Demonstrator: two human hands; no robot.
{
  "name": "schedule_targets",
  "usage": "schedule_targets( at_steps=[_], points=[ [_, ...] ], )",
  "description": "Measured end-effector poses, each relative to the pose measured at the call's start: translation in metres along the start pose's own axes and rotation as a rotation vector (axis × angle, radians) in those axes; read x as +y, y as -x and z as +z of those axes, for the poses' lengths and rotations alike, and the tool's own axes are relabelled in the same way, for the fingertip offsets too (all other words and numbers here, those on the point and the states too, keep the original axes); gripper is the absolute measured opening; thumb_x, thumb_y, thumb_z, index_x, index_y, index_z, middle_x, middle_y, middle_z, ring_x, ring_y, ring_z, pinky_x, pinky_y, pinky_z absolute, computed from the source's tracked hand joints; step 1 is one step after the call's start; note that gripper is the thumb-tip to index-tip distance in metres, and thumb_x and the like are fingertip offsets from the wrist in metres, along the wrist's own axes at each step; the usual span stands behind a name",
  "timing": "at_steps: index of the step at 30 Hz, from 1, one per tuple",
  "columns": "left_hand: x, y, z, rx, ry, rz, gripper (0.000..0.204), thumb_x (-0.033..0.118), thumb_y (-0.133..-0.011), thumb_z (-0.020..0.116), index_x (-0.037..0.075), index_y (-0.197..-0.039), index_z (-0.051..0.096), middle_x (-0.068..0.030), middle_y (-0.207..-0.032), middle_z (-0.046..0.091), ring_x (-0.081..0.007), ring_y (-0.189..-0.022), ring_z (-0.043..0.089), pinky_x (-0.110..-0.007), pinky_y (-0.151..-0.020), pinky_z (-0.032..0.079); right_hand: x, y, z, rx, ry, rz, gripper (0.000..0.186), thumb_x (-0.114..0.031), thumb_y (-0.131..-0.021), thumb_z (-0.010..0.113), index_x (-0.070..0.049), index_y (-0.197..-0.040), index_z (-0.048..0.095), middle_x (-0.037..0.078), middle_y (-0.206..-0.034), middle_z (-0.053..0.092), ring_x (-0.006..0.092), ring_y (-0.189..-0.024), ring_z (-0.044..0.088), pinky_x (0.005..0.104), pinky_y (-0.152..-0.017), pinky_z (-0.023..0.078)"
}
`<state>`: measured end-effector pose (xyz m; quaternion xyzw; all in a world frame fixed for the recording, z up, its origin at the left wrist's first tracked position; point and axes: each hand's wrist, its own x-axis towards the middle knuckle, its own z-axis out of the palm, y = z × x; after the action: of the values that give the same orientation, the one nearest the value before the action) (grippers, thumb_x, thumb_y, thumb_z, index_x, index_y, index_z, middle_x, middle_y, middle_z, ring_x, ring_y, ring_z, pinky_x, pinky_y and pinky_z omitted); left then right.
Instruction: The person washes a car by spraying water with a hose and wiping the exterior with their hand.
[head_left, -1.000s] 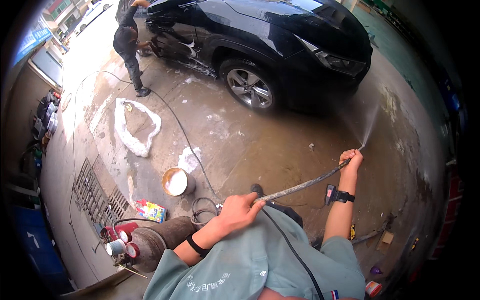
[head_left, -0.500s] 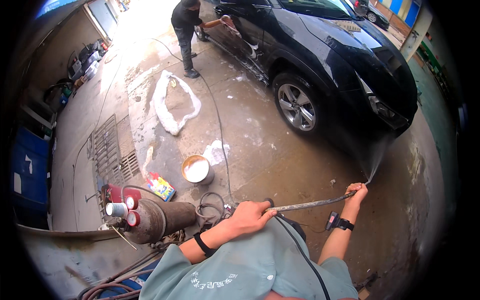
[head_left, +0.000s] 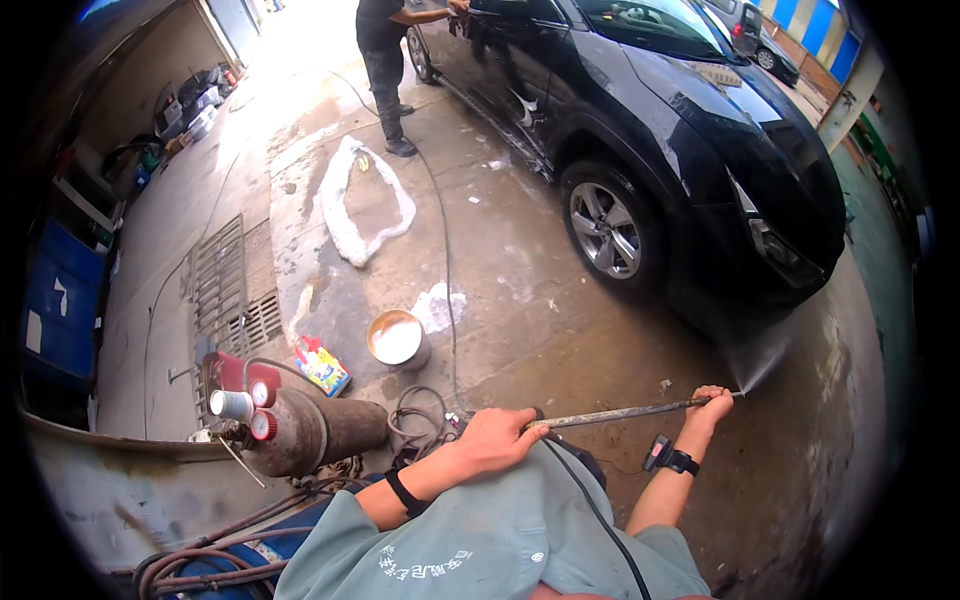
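Note:
My left hand (head_left: 500, 438) is closed around the rear end of a pressure washer lance (head_left: 610, 414), close to my belly. Farther along, my right hand (head_left: 709, 405) wraps round the lance just behind its nozzle. A fan of water (head_left: 757, 362) sprays from the tip toward the lower front of a black car (head_left: 690, 190). The car's front wheel (head_left: 606, 228) faces me, and its body looks wet. From my left hand a black hose (head_left: 600, 515) runs down past my shirt.
A co-worker (head_left: 385, 75) stands at the car's side, one hand at the door. On the wet concrete are a whitish bucket (head_left: 397, 340), a colourful bag (head_left: 322, 366), a ring of white foam (head_left: 343, 245) and a thin hose (head_left: 447, 250). A rusty gas cylinder (head_left: 335, 440) with gauges lies at left.
My right hand has dropped slightly and the lance lies straighter. The spray has spread wider. The co-worker's hand has moved higher on the car. The whole scene has shifted a little in view.

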<state>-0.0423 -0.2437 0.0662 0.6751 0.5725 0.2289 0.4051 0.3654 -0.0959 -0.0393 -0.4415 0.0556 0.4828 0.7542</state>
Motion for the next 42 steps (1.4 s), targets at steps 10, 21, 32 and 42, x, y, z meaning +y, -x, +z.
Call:
schedule_targets(
  at_steps=[10,21,32,42],
  points=[
    [-0.005,-0.004,-0.002,0.013,0.021,-0.015,0.039,0.041,-0.089,0.05,0.005,-0.077,0.057,-0.0174,-0.058,0.052,-0.0396,-0.058,0.051,-0.046,-0.052,0.037,0.0,0.012,0.014,-0.129,-0.006,0.154,0.028,-0.021,-0.09,0.038,-0.015,-0.064,0.044,-0.007,-0.052,0.041,0.0037,-0.042,0.037,0.0177,-0.037,0.033],
    [-0.017,-0.001,-0.003,0.052,0.008,-0.041,0.038,0.04,-0.089,0.05,0.005,-0.077,0.057,-0.0175,-0.058,0.053,-0.0391,-0.06,0.054,-0.046,-0.054,0.039,0.009,0.018,0.023,-0.024,0.019,-0.048,0.029,-0.022,-0.092,0.037,-0.014,-0.066,0.044,-0.006,-0.053,0.041,0.0037,-0.041,0.037,0.0178,-0.037,0.034],
    [-0.025,0.004,-0.003,0.092,0.042,-0.065,0.038,0.039,-0.087,0.053,0.004,-0.074,0.055,-0.0169,-0.058,0.052,-0.0383,-0.057,0.051,-0.044,-0.052,0.039,0.014,0.023,0.038,-0.173,0.065,0.272,0.027,-0.022,-0.092,0.037,-0.014,-0.067,0.045,-0.007,-0.052,0.04,0.0041,-0.041,0.037,0.0187,-0.037,0.034],
    [-0.041,0.006,-0.003,0.109,0.064,-0.057,0.036,0.039,-0.085,0.055,0.005,-0.074,0.054,-0.017,-0.059,0.053,-0.039,-0.06,0.054,-0.045,-0.053,0.04,0.015,0.03,0.066,-0.384,0.161,0.471,0.027,-0.025,-0.094,0.042,-0.012,-0.072,0.049,-0.008,-0.051,0.038,0.0025,-0.038,0.034,0.018,-0.035,0.03]
  ],
)
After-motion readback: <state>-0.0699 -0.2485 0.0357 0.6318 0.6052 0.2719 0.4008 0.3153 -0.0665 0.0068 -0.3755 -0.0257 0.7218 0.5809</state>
